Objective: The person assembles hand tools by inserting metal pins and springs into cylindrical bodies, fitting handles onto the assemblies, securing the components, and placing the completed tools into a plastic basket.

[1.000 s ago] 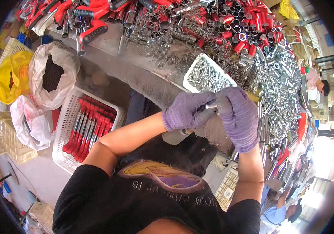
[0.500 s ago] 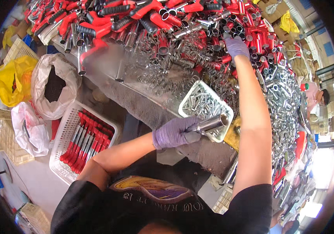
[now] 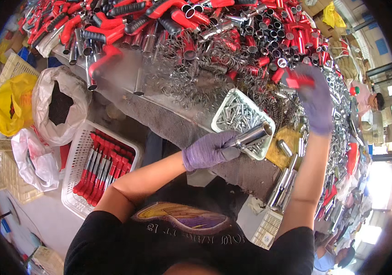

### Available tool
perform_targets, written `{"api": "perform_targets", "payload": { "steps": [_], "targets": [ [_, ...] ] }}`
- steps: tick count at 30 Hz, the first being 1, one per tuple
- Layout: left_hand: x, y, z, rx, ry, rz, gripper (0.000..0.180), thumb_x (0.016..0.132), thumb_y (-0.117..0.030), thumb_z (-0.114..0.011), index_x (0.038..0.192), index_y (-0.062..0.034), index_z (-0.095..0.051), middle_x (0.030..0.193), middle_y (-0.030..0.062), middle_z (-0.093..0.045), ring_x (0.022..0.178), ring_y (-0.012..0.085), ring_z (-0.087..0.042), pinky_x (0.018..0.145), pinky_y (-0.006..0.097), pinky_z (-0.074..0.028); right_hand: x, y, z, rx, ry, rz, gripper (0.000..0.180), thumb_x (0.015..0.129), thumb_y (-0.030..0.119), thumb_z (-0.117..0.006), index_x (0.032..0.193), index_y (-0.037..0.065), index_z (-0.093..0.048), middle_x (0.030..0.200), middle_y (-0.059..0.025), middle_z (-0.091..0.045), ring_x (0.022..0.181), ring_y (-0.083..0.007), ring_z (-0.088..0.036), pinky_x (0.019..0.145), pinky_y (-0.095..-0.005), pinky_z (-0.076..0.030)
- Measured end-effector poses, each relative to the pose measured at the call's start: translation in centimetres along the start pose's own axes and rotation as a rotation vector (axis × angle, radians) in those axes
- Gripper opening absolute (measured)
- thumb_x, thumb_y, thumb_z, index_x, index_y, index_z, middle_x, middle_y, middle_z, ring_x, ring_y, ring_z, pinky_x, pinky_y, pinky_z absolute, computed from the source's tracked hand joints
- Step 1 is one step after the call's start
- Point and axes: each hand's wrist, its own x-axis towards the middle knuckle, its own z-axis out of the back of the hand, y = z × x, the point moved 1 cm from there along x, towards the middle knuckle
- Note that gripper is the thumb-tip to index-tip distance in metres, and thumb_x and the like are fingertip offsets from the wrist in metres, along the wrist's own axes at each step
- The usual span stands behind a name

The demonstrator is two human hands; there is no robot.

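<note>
My left hand [image 3: 207, 150], in a purple glove, is closed around the lower end of a shiny chrome tube [image 3: 253, 136]. The tube points up to the right, its open end over a white tray [image 3: 216, 120] of small metal pins. At the right side of the heap, my right hand [image 3: 317, 103], also gloved, is closed on a red tube-like part [image 3: 299, 81]; motion blurs both. Loose coil springs [image 3: 189, 87] lie tangled beyond the tray. Several red tubes [image 3: 292, 36] are piled beyond the right hand.
Black-and-red handles [image 3: 109, 34] with chrome tubes cover the far left of the bench. Chrome pieces [image 3: 340, 119] are heaped along the right. A white basket [image 3: 70, 176] of red-and-chrome assemblies stands at left, near open sacks [image 3: 40, 112]. Another person [image 3: 365, 103] is at far right.
My right hand has come away from the red tubes, moving right and toward me, and now has a red part in it. My left hand still holds the chrome tube.
</note>
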Motion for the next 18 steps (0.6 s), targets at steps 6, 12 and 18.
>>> {"api": "perform_targets", "payload": {
  "steps": [6,12,18],
  "targets": [
    [0.5,1.0,-0.1,0.044,0.227,0.028,0.047,0.086,-0.028,-0.064,0.124,-0.0037,-0.051,0.095,0.0026,-0.06,0.087,0.0088,-0.051,0.08,0.026,-0.044,-7.2,5.6,0.3,0.053,0.43,0.335,0.019,0.073,0.006,-0.057,0.091,0.002,-0.058,0.087,-0.0135,-0.057,0.083,-0.0287,-0.057,0.076,-0.0359,-0.046],
    [0.2,1.6,-0.5,-0.076,0.274,0.111,0.064,0.081,-0.036,-0.07,0.13,-0.0007,-0.047,0.113,0.0036,-0.06,0.103,0.0094,-0.051,0.092,0.029,-0.041,-9.3,7.2,-0.2,-0.164,0.456,0.29,0.027,0.067,0.004,-0.058,0.095,0.002,-0.06,0.09,-0.0147,-0.06,0.088,-0.033,-0.058,0.079,-0.0401,-0.047],
    [0.3,0.8,-0.7,-0.179,0.247,0.103,0.063,0.081,-0.035,-0.071,0.129,-0.0005,-0.048,0.107,0.0015,-0.06,0.1,0.0095,-0.052,0.09,0.028,-0.043,-10.0,5.4,-2.3,-0.094,0.397,0.292,0.046,0.08,0.02,-0.064,0.121,0.002,-0.053,0.121,-0.0185,-0.057,0.11,-0.0345,-0.056,0.093,-0.0396,-0.044]
  ]
}}
